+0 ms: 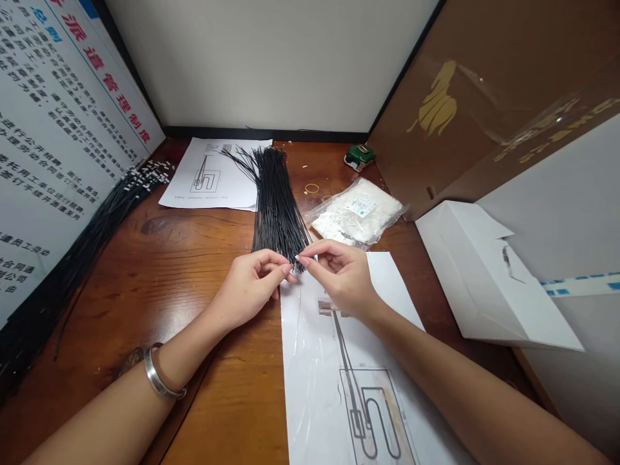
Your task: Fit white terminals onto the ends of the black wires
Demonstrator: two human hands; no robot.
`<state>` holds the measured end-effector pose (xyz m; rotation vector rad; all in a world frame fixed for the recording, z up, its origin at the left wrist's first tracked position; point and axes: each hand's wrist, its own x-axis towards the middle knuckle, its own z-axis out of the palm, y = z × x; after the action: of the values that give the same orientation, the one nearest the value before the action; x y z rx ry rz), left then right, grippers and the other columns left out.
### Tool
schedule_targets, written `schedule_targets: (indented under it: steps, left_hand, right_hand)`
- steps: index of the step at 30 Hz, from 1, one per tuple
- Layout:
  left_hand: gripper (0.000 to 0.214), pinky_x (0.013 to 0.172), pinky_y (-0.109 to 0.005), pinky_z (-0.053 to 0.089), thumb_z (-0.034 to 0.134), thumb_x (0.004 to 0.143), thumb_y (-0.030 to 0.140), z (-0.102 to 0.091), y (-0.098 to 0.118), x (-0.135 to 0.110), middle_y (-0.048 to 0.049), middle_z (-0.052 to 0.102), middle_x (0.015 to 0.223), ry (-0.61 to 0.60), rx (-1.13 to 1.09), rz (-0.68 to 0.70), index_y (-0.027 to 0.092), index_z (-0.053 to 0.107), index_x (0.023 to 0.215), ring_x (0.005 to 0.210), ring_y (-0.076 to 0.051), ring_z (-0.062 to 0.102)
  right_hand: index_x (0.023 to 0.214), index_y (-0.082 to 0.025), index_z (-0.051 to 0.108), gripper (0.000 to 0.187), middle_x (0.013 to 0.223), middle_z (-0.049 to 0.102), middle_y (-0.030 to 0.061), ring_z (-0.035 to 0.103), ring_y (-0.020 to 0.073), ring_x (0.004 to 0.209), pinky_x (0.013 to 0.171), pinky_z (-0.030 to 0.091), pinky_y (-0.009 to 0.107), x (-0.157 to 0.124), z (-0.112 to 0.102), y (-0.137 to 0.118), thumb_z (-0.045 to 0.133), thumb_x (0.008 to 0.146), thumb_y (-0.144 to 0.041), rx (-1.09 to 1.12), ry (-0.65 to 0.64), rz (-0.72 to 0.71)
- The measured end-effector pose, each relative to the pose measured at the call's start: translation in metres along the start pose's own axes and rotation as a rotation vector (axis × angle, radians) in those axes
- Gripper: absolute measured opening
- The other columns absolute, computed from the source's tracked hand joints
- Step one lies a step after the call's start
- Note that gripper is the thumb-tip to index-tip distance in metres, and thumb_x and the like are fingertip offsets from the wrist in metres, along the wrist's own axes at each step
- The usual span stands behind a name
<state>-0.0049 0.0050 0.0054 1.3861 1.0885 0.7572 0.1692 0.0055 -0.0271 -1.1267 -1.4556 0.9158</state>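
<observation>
Left hand (252, 284) and right hand (343, 274) meet mid-worktop. Thumb and forefinger of each are pinched shut on the near tips of the black wire bundle (276, 200), which fans toward the far edge. The right wrist lies over the drawing sheet (334, 387) at the near edge. A bag of white parts (361, 216) sits just right of the bundle.

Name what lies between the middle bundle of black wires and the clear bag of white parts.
A yellow rubber band lies between the wire bundle and the bag, seen in the head view.
</observation>
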Motion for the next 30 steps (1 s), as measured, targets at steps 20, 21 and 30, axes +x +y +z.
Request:
schedule_targets:
  steps: [20,21,30]
  left_hand:
    - [0.028,0.046,-0.020,0.043,0.050,0.089,0.026,-0.002,-0.004,-0.001,-0.0072,0.071,0.079,-0.027,0.002,0.004,0.010,0.065,0.106,0.049,-0.008,0.053]
    - [0.028,0.046,-0.019,0.043,0.050,0.089,0.026,-0.002,-0.005,-0.001,-0.0075,0.071,0.080,-0.026,-0.004,0.006,0.010,0.065,0.107,0.049,-0.007,0.053]
    - [0.034,0.035,-0.020,0.037,0.052,0.089,0.034,-0.006,0.003,0.002,-0.0112,0.073,0.097,0.144,-0.088,0.002,0.013,0.060,0.115,0.039,-0.005,0.050]
  right_hand:
    - [0.076,-0.019,0.065,0.013,0.054,0.053,-0.0033,0.043,0.0090,0.044,0.040,0.030,0.024,0.015,-0.008,-0.008,0.071,0.074,-0.031,0.076,0.487,0.069]
    - [0.077,-0.019,0.065,0.013,0.060,0.057,-0.0017,0.044,0.0091,0.046,0.041,0.031,0.025,0.017,-0.011,-0.009,0.070,0.074,-0.031,0.075,0.511,0.052]
    - [0.074,-0.021,0.067,0.010,0.105,0.065,0.0089,0.057,0.0285,0.097,0.083,0.042,0.047,0.032,-0.052,0.010,0.058,0.077,-0.023,-0.837,0.498,-0.167]
